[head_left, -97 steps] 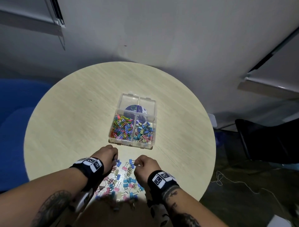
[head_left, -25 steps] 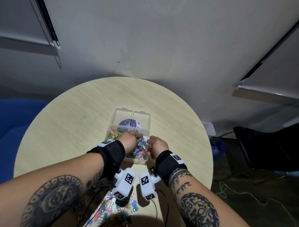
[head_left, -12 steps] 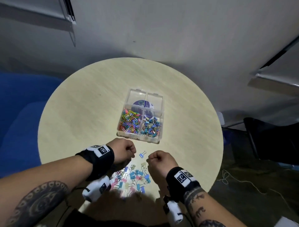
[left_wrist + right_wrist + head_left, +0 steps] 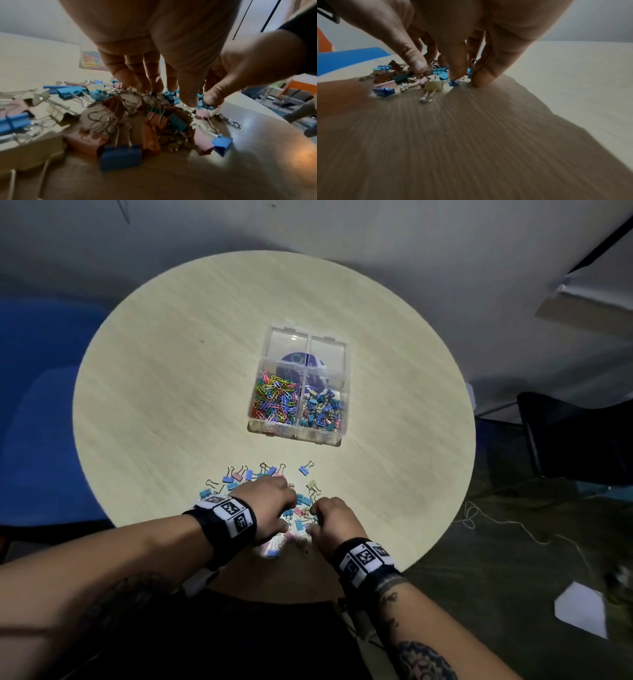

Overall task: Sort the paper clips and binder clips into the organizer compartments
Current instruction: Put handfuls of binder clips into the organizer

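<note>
Reaching down into the heap of loose binder clips (image 4: 263, 481) at six o'clock on the round table (image 4: 164, 378), with the left hand (image 4: 270, 505) at the heap's nine o'clock side and the right hand (image 4: 334, 520) at its three o'clock side, knuckles nearly meeting. Left fingers (image 4: 154, 81) pointing down with their tips among the wire handles, thumb beside them on a blue clip; whether any clip is truly pinched, cannot tell. Right fingers (image 4: 486, 70) likewise bent downward, thumb and fingertips touching clips and tabletop; grip on any one clip not clear either. Sitting well apart at twelve o'clock from the hands, near the table's centre: the clear organizer (image 4: 337, 440), lid thrown back, with coloured paper clips (image 4: 275, 400) in its nine o'clock compartment and sorted binder clips (image 4: 322, 410) in its three o'clock compartment. Lying beyond the table edge at four o'clock, on the dark floor: a white sheet (image 4: 580, 613).
</note>
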